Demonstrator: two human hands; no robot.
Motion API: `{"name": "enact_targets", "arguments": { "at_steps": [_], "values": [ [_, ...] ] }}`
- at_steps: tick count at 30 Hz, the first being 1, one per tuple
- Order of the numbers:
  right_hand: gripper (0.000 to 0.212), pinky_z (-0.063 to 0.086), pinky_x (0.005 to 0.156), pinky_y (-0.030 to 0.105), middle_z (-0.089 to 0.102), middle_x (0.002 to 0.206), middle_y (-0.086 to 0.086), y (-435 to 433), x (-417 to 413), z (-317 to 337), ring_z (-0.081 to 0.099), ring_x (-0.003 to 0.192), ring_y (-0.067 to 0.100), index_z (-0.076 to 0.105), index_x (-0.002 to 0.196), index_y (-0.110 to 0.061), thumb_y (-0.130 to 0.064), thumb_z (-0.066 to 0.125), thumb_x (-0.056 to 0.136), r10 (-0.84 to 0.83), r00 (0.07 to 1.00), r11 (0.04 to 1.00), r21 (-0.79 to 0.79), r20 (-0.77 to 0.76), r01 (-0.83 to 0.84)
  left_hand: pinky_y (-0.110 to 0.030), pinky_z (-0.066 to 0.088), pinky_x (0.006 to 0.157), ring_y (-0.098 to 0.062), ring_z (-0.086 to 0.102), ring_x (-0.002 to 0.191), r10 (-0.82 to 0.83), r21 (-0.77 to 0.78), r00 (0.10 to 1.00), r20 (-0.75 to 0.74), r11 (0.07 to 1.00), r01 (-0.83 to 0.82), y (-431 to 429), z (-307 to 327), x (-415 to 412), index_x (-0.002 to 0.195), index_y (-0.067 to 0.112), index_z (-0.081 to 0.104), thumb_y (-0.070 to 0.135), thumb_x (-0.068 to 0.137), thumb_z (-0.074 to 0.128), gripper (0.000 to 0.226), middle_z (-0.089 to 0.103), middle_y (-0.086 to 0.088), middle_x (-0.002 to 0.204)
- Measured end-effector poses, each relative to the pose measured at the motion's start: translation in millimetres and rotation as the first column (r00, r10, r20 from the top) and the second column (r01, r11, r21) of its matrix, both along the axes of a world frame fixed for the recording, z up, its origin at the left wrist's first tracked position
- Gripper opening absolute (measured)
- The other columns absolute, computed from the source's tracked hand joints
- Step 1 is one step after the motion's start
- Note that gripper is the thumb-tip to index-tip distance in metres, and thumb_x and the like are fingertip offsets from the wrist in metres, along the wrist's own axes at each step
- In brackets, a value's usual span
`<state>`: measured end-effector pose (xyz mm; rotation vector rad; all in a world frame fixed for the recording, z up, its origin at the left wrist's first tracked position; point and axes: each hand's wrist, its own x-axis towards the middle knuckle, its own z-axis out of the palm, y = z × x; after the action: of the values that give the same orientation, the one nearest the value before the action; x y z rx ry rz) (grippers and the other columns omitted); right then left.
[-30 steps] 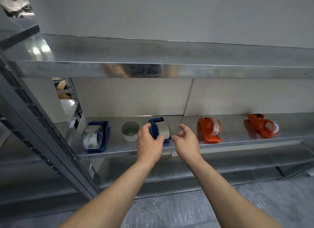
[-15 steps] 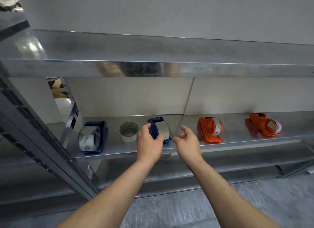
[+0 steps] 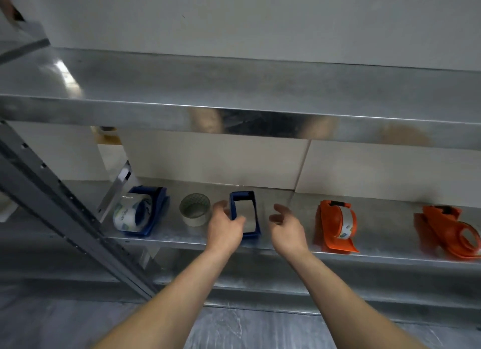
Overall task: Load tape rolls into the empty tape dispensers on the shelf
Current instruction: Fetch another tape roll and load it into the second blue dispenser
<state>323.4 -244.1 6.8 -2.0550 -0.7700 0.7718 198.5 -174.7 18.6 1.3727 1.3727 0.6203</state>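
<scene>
A blue tape dispenser [image 3: 250, 213] with a pale roll in it stands on the metal shelf [image 3: 286, 210]. My left hand [image 3: 225, 229] rests against its left side, thumb on the roll and fingers curled round the edge. My right hand [image 3: 286, 225] hovers just right of it, fingers apart and holding nothing. A loose tape roll [image 3: 195, 209] lies flat to the left. Farther left a second blue dispenser [image 3: 141, 212] holds a printed roll. Two orange dispensers, one at mid right [image 3: 334, 225] and one at far right [image 3: 447, 231], carry rolls.
An upper metal shelf [image 3: 234, 93] overhangs the working shelf. A slanted grey upright [image 3: 52, 197] crosses the left side. A lower shelf rail [image 3: 260, 283] runs below, with grey floor [image 3: 234, 330] under my arms.
The view has tilted slightly. My right hand has drawn a little away from the blue dispenser and spread its fingers; my left hand stays on the dispenser.
</scene>
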Motion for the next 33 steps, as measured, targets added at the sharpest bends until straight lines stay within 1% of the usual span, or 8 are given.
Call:
{"name": "enact_targets", "arguments": {
  "at_steps": [3,6,12,16,19,25,30,33],
  "values": [
    [0.052,0.049,0.094,0.029,0.060,0.133,0.006,4,13,-9,0.057,0.120,0.022,0.040,0.145,-0.023,-0.008,0.051,0.097,0.112,0.994,0.993,-0.042,-0.012,-0.112,-0.029,0.040,0.086,-0.015,0.049,0.100,0.022,-0.047,1.000,-0.017,0.999,-0.023,0,-7,13,0.142,0.019,0.037,0.016,0.089,0.063,0.059,0.051,0.003,0.113],
    [0.055,0.049,0.096,0.030,0.059,0.135,0.006,7,21,-19,0.057,0.122,0.023,0.038,0.147,-0.021,-0.008,0.051,0.095,0.202,0.979,0.977,-0.070,-0.020,-0.203,-0.029,0.040,0.085,-0.016,0.048,0.101,0.053,-0.119,0.999,-0.014,0.991,-0.054,0,-12,20,0.144,0.016,0.035,0.013,0.089,0.062,0.061,0.053,-0.001,0.120],
    [0.058,0.047,0.084,0.021,0.057,0.138,0.005,12,31,-33,0.058,0.120,0.021,0.037,0.148,-0.023,-0.007,0.053,0.094,0.254,0.965,0.962,-0.090,-0.061,-0.259,-0.030,0.044,0.081,-0.021,0.057,0.099,0.040,-0.170,0.999,-0.014,0.985,-0.042,5,-24,26,0.127,0.014,0.048,0.002,0.084,0.060,0.046,0.061,-0.004,0.110],
    [0.059,0.050,0.098,0.030,0.056,0.139,0.006,11,28,-37,0.056,0.125,0.023,0.039,0.147,-0.020,-0.005,0.052,0.092,0.259,0.962,0.958,-0.107,-0.085,-0.268,-0.031,0.047,0.077,-0.024,0.059,0.096,-0.034,-0.188,0.999,-0.028,0.982,0.028,10,-29,29,0.116,0.013,0.054,-0.005,0.082,0.054,0.038,0.064,-0.005,0.101],
    [0.054,0.050,0.101,0.036,0.062,0.132,0.007,11,25,-40,0.058,0.122,0.024,0.050,0.139,-0.017,-0.002,0.052,0.087,0.278,0.959,0.952,-0.116,-0.049,-0.282,-0.031,0.048,0.072,-0.025,0.061,0.096,-0.078,-0.209,0.996,-0.034,0.975,0.069,11,-32,27,0.118,0.011,0.054,-0.002,0.082,0.054,0.038,0.065,-0.009,0.104],
    [0.040,0.053,0.088,0.034,0.071,0.110,0.005,11,15,-46,0.064,0.103,0.025,0.065,0.116,-0.018,0.000,0.050,0.082,0.265,0.964,0.955,-0.134,-0.005,-0.263,-0.031,0.046,0.069,-0.023,0.060,0.095,-0.176,-0.210,0.984,-0.040,0.964,0.164,15,-32,19,0.115,0.013,0.055,0.000,0.082,0.054,0.035,0.064,-0.008,0.104],
    [0.042,0.052,0.088,0.028,0.071,0.108,0.003,13,8,-52,0.065,0.104,0.023,0.066,0.116,-0.018,0.002,0.049,0.083,0.235,0.972,0.963,-0.130,-0.011,-0.234,-0.027,0.044,0.062,-0.019,0.060,0.083,-0.180,-0.201,0.984,0.005,0.963,0.177,26,-15,16,0.098,0.012,0.063,-0.002,0.084,0.054,0.023,0.066,-0.005,0.091],
    [0.046,0.045,0.083,0.007,0.069,0.111,0.003,13,2,-54,0.063,0.110,0.018,0.064,0.122,-0.011,0.008,0.044,0.085,0.242,0.969,0.961,-0.123,-0.052,-0.246,-0.030,0.040,0.063,-0.024,0.057,0.070,-0.076,-0.199,0.996,0.053,0.976,0.085,51,-5,29,0.074,0.009,0.065,-0.004,0.074,0.055,0.016,0.063,-0.012,0.075]
  ]
}}
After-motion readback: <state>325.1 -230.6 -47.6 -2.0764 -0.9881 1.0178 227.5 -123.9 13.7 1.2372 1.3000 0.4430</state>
